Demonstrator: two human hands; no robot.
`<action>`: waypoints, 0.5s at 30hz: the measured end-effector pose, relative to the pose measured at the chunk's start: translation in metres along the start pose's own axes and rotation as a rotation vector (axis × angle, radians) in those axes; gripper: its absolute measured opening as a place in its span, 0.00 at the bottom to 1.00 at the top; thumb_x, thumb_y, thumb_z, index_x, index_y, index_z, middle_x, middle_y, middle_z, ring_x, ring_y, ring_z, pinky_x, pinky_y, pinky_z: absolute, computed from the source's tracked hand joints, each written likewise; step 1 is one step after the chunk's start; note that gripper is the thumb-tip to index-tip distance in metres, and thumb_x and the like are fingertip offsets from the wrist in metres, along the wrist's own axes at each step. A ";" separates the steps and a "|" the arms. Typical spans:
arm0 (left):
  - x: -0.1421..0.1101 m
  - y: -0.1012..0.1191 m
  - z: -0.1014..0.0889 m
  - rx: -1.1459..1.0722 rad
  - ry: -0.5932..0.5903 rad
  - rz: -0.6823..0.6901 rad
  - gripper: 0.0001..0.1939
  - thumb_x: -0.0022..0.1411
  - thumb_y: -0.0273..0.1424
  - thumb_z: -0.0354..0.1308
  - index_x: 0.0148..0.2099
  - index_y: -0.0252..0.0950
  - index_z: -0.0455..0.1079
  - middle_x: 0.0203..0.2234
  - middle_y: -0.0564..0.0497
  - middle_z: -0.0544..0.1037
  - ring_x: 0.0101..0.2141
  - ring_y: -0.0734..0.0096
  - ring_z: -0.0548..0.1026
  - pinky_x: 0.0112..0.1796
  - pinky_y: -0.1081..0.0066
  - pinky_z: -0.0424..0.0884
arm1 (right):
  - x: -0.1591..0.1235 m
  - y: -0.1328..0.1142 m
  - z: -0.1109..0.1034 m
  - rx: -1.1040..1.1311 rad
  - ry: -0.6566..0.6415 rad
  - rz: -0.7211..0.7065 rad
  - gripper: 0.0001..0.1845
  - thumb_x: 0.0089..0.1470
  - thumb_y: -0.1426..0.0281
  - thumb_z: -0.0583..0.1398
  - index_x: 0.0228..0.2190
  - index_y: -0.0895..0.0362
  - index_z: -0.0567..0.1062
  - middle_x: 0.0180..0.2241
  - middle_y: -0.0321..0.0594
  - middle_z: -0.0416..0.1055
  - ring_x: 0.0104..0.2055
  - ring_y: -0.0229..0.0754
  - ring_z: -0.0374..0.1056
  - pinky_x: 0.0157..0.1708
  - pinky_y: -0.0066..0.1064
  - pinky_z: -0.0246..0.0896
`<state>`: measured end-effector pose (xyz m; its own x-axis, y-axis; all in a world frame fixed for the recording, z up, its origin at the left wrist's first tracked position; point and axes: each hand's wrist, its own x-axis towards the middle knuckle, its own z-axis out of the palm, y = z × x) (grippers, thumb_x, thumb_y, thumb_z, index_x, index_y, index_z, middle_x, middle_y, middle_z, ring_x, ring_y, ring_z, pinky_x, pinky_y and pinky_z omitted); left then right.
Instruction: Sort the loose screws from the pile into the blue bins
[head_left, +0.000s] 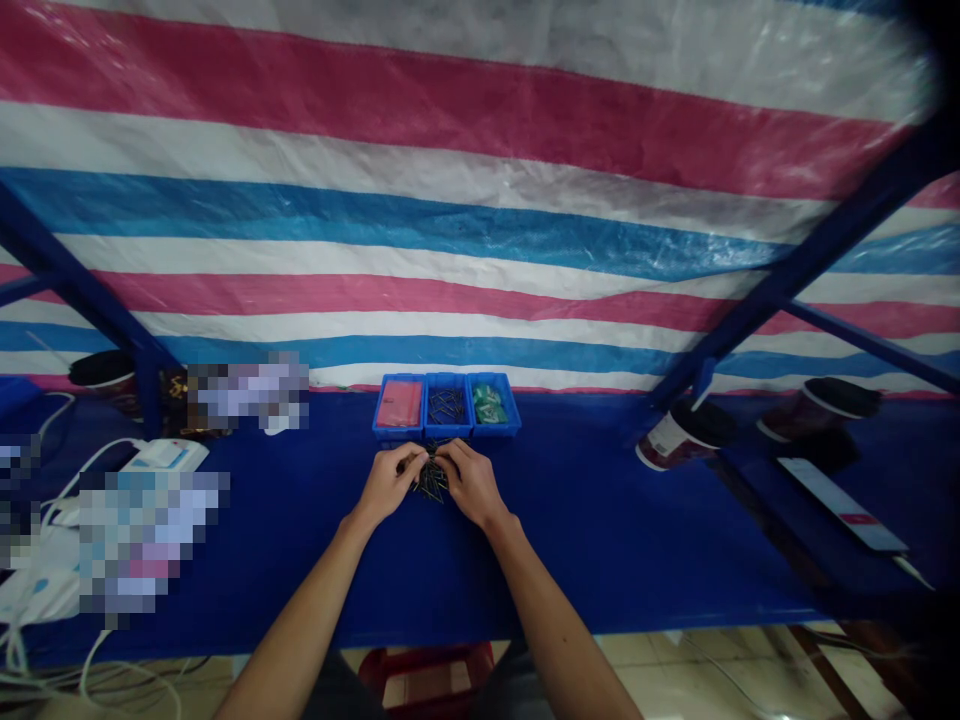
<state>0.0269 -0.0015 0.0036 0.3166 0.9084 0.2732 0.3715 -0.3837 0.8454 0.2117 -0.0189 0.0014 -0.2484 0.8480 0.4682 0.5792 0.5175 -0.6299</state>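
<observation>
My left hand (389, 482) and my right hand (471, 480) come together over a small pile of dark, thin screws or nails (430, 486) on the blue table. The fingers of both hands are closed in a pinch, their tips nearly meeting above the pile. What lies between the fingertips is too small to make out. Just behind the hands stand three blue bins side by side. The left bin holds a flat pink-red stack (400, 403), the middle one more dark screw-like pieces (446, 405), and the right one green packets (490, 404).
On the right are a lidded cup (679, 437), another cup (821, 408) and a phone (844, 505) with a cable. White power strips and cables (49, 590) lie at the left. Blue frame posts (750, 280) slope at both sides before a striped sheet (480, 180).
</observation>
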 end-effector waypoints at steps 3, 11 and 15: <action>0.000 0.001 0.000 0.001 0.005 -0.002 0.16 0.69 0.38 0.51 0.35 0.34 0.73 0.19 0.56 0.71 0.21 0.75 0.68 0.28 0.76 0.61 | -0.001 -0.001 -0.001 -0.007 -0.003 -0.002 0.09 0.67 0.70 0.53 0.40 0.53 0.74 0.37 0.40 0.72 0.36 0.41 0.70 0.38 0.29 0.61; 0.000 0.002 0.000 0.010 0.007 0.001 0.16 0.69 0.39 0.52 0.34 0.34 0.73 0.18 0.56 0.71 0.20 0.75 0.67 0.27 0.76 0.60 | 0.000 -0.003 -0.002 0.013 -0.003 0.011 0.03 0.63 0.72 0.57 0.38 0.54 0.72 0.34 0.37 0.71 0.34 0.39 0.68 0.35 0.28 0.59; 0.000 0.002 0.000 0.012 0.003 -0.009 0.17 0.69 0.40 0.51 0.34 0.34 0.73 0.18 0.55 0.71 0.20 0.75 0.67 0.27 0.76 0.60 | 0.000 -0.002 -0.003 0.012 -0.005 0.002 0.05 0.64 0.72 0.56 0.37 0.54 0.72 0.35 0.39 0.71 0.35 0.40 0.68 0.36 0.28 0.59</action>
<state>0.0274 -0.0024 0.0050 0.3105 0.9124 0.2666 0.3847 -0.3771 0.8425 0.2125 -0.0203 0.0044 -0.2510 0.8494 0.4643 0.5700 0.5173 -0.6383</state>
